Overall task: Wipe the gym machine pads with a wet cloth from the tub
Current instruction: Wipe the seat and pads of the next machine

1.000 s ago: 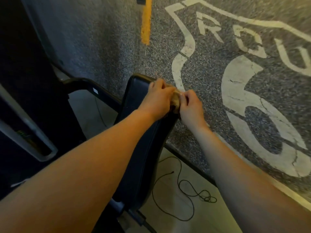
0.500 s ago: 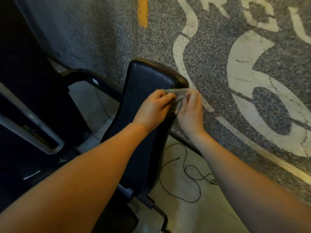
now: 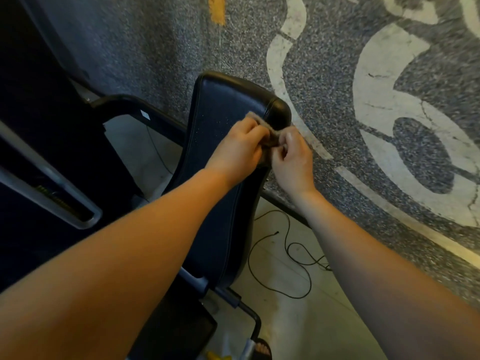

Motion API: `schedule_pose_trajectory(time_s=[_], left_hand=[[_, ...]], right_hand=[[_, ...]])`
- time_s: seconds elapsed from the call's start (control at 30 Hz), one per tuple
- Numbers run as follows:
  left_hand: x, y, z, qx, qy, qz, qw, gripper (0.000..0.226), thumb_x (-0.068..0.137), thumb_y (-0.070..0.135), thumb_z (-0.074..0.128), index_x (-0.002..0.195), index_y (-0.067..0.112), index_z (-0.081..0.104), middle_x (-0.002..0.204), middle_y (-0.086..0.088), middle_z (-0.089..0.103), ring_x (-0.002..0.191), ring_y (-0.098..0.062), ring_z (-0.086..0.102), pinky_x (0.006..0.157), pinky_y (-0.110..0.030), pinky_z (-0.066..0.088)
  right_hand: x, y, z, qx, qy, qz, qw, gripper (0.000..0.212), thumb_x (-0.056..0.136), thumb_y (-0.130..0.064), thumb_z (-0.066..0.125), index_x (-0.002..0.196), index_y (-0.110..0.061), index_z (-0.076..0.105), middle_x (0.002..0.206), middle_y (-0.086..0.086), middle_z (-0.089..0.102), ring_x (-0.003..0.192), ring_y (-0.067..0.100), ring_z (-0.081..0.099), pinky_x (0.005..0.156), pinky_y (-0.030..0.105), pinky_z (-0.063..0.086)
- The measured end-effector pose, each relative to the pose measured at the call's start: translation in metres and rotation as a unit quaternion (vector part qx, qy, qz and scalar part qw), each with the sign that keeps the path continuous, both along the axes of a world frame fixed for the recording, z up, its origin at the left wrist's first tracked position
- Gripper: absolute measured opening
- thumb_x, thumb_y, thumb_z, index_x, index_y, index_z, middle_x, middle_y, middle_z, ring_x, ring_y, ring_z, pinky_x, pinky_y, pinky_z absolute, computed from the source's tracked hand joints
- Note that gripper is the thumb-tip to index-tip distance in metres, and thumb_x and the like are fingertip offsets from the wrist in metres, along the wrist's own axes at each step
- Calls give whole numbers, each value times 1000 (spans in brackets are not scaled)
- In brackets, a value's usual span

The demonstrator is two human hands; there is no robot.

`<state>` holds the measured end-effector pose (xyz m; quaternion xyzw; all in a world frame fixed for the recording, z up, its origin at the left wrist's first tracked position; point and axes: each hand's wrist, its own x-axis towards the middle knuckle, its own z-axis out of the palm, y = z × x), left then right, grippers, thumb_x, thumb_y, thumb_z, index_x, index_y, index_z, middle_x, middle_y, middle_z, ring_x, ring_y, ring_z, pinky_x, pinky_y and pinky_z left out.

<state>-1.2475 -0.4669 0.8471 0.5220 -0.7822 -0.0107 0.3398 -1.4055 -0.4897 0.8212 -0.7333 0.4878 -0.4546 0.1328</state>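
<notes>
From the head view, both my hands are at the right edge of the upright black pad (image 3: 220, 110), a little below its rounded top. My left hand (image 3: 239, 148) has its fingers curled round one end of the cloth (image 3: 271, 136), and my right hand (image 3: 292, 158) pinches the other end between thumb and bent fingers. The grey-brown cloth is bunched between the 2 hands and lies against the pad's edge; a corner of it sticks up past my left knuckles. Behind the pad is a speckled wall (image 3: 161, 48) with white painted marks. A dark frame tube (image 3: 135, 106) runs off to the left of the pad. A thin black cord (image 3: 285, 229) lies in loops on the pale floor (image 3: 285, 320) beneath my right forearm.
</notes>
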Motion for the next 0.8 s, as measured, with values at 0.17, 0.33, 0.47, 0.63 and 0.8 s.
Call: schedule_pose_trajectory(time_s=[0.17,0.33,0.47,0.63,0.8], left_hand=[[9,28,-33,49,-64,-25,996,21,94,12,59,111,4,69,118,-13,58,104,-30,56,80,-48,56],[-5,3,5,-30,-5,-4,1000,18,93,9,56,109,5,64,115,-13,55,100,-28,55,79,-41,54],[-9,6,-3,-29,-70,2,997,21,94,12,53,112,8,63,111,-13,54,97,-30,52,71,-46,53],[0,37,-55,41,-160,-45,985,18,90,9,66,107,5,68,108,-16,59,94,-34,56,63,-48,56],[-1,29,-43,20,-179,-63,982,15,93,12,64,103,4,69,108,-17,62,94,-35,61,70,-46,58]], right_hand=[[-5,24,-34,87,23,64,994,26,81,2,58,81,-21,44,75,-5,48,70,10,43,63,27,31],[-12,-4,4,31,-38,0,999,13,86,-1,53,93,-12,52,86,0,50,77,12,43,67,24,32],[-7,3,-23,46,-89,11,995,18,93,-4,51,108,-12,56,98,2,61,89,20,58,74,34,45],[-7,39,-87,198,-69,55,976,13,95,-8,55,102,-18,50,86,6,63,76,24,62,62,38,49],[-16,21,-65,159,-79,43,983,15,89,-3,55,95,-17,51,86,2,58,78,18,54,67,29,38]])
